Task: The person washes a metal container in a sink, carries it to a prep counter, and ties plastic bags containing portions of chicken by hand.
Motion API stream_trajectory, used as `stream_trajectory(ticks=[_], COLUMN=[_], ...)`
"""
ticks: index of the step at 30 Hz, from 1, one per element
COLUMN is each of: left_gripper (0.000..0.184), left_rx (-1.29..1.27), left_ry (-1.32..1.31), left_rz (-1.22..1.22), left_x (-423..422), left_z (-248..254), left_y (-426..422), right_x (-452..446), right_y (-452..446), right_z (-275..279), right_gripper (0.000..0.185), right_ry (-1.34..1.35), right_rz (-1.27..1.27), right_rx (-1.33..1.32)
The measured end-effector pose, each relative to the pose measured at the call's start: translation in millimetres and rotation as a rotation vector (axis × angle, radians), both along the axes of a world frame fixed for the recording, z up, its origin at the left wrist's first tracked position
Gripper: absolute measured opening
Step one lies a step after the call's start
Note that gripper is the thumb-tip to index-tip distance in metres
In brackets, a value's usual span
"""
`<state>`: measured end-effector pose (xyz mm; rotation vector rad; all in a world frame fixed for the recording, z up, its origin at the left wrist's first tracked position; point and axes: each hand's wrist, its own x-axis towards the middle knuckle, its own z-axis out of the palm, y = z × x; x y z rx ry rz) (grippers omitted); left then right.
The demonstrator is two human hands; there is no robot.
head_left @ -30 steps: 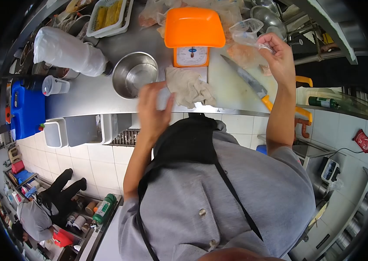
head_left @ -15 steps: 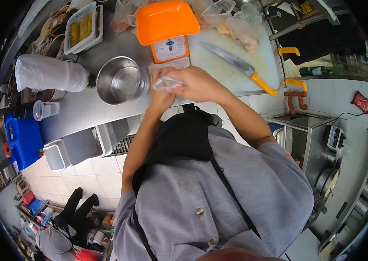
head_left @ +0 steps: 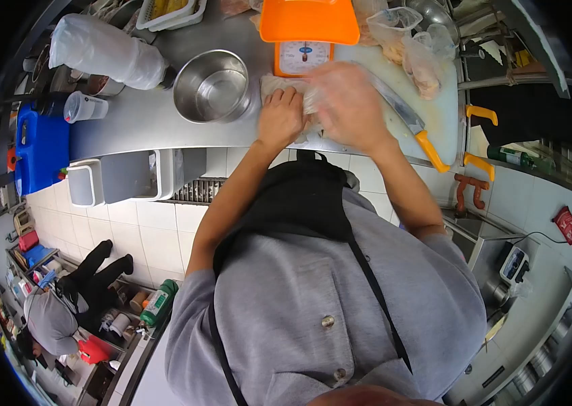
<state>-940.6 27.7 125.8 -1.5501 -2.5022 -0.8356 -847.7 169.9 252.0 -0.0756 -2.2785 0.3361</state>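
Observation:
My left hand [head_left: 282,120] is closed at the counter's front edge, its fingers bent over a crumpled clear plastic bag [head_left: 310,103]. My right hand [head_left: 350,105] is at the other side of the bag, smeared by motion, so its fingers do not show clearly. Whatever lies in the bag is hidden. Just beyond the hands stands an orange dial scale [head_left: 304,58] with an orange pan [head_left: 309,20]. A steel bowl [head_left: 211,86] sits to the left of my left hand. Right of my right hand, a yellow-handled knife [head_left: 404,115] rests on a white cutting board [head_left: 438,128].
Bags of what looks like raw meat [head_left: 422,68] lie at the board's back. A plastic-covered stack [head_left: 106,54], a lidded tub [head_left: 85,107] and a blue jerrycan [head_left: 39,145] are at the left. Two grey bins [head_left: 86,184] stand below the counter. Another person [head_left: 56,318] is behind at lower left.
My hands have come apart from being together around the bag. The right hand has moved off to the right in a quick blur. The camera view has shifted, too.

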Motion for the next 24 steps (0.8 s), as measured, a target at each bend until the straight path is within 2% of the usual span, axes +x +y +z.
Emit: stream_trajectory(ticks=[1, 3, 5, 6, 7, 8, 9, 11, 12, 14, 15, 16, 17, 19, 20, 21, 23, 24], left_gripper=[0.038, 0.036, 0.035, 0.028, 0.022, 0.022, 0.02, 0.019, 0.018, 0.017, 0.019, 0.022, 0.022, 0.027, 0.029, 0.029, 0.024, 0.018], left_rx=[0.073, -0.007, -0.08, 0.013, 0.104, 0.099, 0.167, 0.235, 0.186, 0.133, 0.062, -0.013, -0.022, 0.329, 0.473, 0.472, 0.585, 0.498], left_ry=[0.066, 0.032, 0.002, -0.125, -0.251, -0.247, -0.261, -0.27, -0.17, -0.056, 0.082, 0.215, 0.226, 0.167, 0.035, 0.041, -0.567, -0.583], left_rz=[0.001, 0.023, 0.053, -0.093, -0.234, -0.219, -0.252, -0.286, -0.213, -0.116, -0.052, 0.015, 0.04, 0.262, 0.291, 0.297, -0.024, -0.175], left_x=[0, 0, -3, -10, -12, -7, 1, 14, 18, 22, 22, 25, 28, 38, 44, 44, 42, 32], left_z=[-5, -9, -4, 3, 14, 28, 43, 76, 92, 110, 116, 119, 122, 127, 134, 137, 140, 135], left_y=[4, 5, -1, -11, -18, -22, -28, -33, -35, -40, -44, -48, -51, -49, -47, -49, -61, -65], right_x=[-6, -6, -13, -11, -10, -8, -8, -5, 0, 14, 22, 34, 43, 54, 42, 29, -3, -36], right_y=[-9, -8, 11, 27, 43, 54, 62, 77, 81, 77, 67, 54, 42, 5, -11, -28, -17, 6], right_z=[-5, -28, -57, -58, -47, -39, -37, -34, -33, -33, -32, -31, -33, -76, -83, -87, -95, -100], right_gripper=[0.045, 0.049, 0.034, 0.034, 0.025, 0.021, 0.021, 0.028, 0.028, 0.028, 0.028, 0.027, 0.026, 0.027, 0.027, 0.029, 0.031, 0.029], right_ry=[-0.122, -0.243, -0.763, -0.755, -0.927, -1.09, -1.085, -1.174, -1.172, -1.178, -1.177, -1.155, -1.126, -0.927, -0.933, -0.863, -0.787, -0.756], right_rz=[0.163, 0.319, 0.265, 0.276, 0.467, 0.654, 0.666, 0.933, 0.942, 0.905, 0.931, 0.906, 0.871, 1.169, 1.186, 1.379, 1.578, 1.54], right_rx=[0.23, 0.455, 0.373, 0.381, 0.147, -0.101, -0.104, -0.501, -0.491, -0.899, -0.886, -1.127, -1.367, -1.972, -1.962, -2.028, -2.083, -1.611])
